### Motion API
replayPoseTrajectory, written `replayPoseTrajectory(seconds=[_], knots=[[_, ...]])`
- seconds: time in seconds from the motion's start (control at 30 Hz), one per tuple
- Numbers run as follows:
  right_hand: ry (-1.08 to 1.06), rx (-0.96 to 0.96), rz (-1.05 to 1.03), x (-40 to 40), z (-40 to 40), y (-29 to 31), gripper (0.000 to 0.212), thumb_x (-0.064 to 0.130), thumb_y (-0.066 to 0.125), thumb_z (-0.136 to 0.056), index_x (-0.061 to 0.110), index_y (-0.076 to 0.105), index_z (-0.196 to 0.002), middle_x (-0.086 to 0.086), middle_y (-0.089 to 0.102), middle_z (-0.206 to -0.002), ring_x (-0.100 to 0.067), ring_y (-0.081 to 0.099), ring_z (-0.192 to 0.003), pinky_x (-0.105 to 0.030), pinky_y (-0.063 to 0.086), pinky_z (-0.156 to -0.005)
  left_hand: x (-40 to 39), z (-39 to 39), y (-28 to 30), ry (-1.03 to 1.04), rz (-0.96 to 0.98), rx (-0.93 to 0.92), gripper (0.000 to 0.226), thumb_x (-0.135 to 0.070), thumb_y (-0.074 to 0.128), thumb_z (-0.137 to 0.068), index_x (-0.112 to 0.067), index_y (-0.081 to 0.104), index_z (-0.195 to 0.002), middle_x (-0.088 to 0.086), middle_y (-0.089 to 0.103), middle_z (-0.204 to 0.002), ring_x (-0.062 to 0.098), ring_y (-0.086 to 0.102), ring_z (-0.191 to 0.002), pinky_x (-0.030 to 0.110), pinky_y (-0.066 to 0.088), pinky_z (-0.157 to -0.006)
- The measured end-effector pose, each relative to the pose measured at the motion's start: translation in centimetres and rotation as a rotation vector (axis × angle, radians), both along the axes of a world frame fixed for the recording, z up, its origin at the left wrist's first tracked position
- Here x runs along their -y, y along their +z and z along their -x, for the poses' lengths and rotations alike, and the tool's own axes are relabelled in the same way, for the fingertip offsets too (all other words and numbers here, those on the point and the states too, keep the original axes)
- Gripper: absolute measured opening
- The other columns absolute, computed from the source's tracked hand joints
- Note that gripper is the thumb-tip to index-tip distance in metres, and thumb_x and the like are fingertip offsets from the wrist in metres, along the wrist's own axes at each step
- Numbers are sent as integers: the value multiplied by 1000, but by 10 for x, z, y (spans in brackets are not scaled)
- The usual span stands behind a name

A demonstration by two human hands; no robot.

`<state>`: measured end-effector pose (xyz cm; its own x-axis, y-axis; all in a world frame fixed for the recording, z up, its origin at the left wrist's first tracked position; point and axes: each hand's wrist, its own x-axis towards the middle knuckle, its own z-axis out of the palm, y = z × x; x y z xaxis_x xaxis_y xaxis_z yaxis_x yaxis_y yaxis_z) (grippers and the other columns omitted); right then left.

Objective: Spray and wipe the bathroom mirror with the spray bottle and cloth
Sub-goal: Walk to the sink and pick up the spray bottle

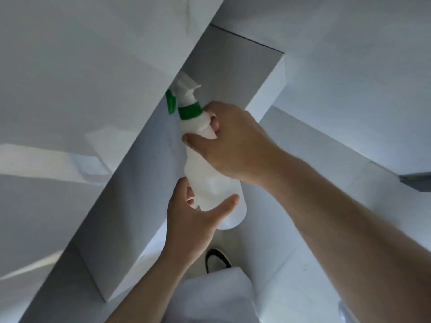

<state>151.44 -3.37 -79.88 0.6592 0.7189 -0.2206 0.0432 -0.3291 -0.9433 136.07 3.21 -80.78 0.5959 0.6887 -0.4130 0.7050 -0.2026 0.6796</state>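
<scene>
**Both hands on the bottle**

My right hand (233, 145) grips the white spray bottle (205, 178) around its neck, below the green collar (190, 112). My left hand (193, 215) cups its lower body, thumb across the front, nozzle up by the grey cabinet (144, 178).

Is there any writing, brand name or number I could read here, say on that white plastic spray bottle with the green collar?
None: the white plastic spray bottle with the green collar, held in the left hand and right hand, shows a blank side, and the pale grey wall panels carry no text.
</scene>
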Motion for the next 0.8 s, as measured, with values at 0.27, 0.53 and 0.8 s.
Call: replayPoseTrajectory(seconds=[0.27, 0.53, 0.8], knots=[[-162, -197, 173, 70, 61, 3, 38, 52, 56, -99, 29, 54, -129, 10, 66, -111, -16, 62, -102, -38, 51, -82, 64, 45, 22, -62, 129, -179, 64, -50, 93, -53, -29, 59, -104, -9, 74, -96, 8, 71, -92, 35, 57, -82], [-434, -460, 250, 186, 125, 109, 18, 37, 62, -99, 24, 61, -112, 9, 69, -94, -5, 69, -82, -30, 60, -75, 153, 84, 141, -312, 215, -506, 77, -66, 88, -55, -33, 42, -106, -17, 56, -104, 6, 57, -95, 20, 53, -75], [-428, -342, 275, 205, 93, 261, 26, 37, 66, -95, 26, 59, -118, 17, 67, -100, -9, 68, -90, -18, 55, -70, 161, 59, 275, -375, 248, -377, 75, -62, 90, -58, -41, 40, -109, -20, 52, -105, 1, 54, -92, 8, 40, -60]])
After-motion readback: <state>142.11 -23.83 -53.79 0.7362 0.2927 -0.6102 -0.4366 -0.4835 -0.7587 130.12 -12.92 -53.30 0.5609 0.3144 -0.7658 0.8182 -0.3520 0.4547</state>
